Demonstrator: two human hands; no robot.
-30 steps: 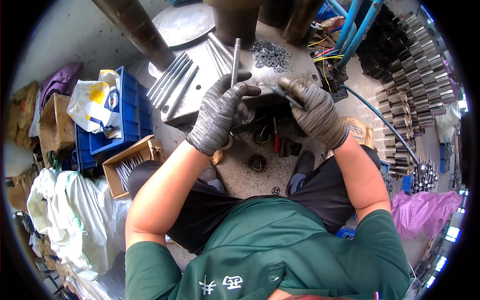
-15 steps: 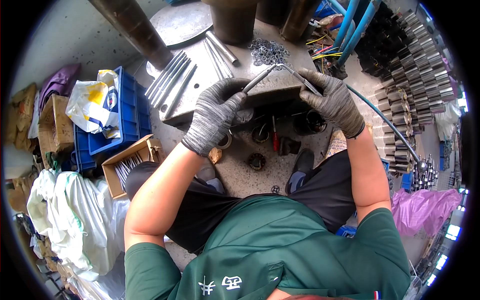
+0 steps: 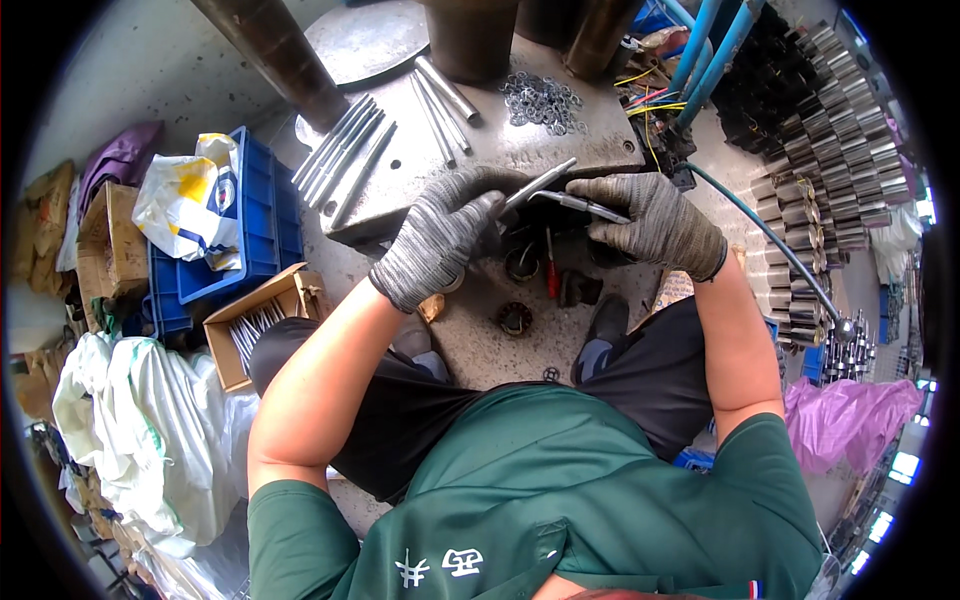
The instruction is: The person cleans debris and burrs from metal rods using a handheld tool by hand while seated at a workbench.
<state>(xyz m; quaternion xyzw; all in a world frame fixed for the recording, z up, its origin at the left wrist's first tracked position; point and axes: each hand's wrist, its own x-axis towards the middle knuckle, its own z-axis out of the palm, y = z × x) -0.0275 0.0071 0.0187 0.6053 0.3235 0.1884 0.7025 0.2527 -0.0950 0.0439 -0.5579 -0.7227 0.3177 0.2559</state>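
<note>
My left hand (image 3: 440,235), in a grey knitted glove, is closed around a short shiny metal rod (image 3: 543,182) that points up and to the right. The gloved right hand (image 3: 655,225) grips a slim metal tool (image 3: 578,203) with a bent tip; its exact kind is unclear. That tip lies just beneath the rod, and I cannot tell whether they touch. Both hands are in front of a thick metal worktable (image 3: 590,150). On it lie a heap of small metal rings (image 3: 540,100) and several metal rods (image 3: 340,160), some grouped at the left.
Dark metal columns (image 3: 470,40) rise at the table's back. Blue crates (image 3: 270,200) and an open carton of thin metal pieces (image 3: 250,330) stand at left. A blue-green hose (image 3: 765,235) crosses at right, near stacked metal cylinders (image 3: 800,210). A red-handled tool (image 3: 552,278) is below the table.
Both hands have come nearer to me and closer together. The bent tool has swung flatter and now lies below the rod's end instead of meeting it.
</note>
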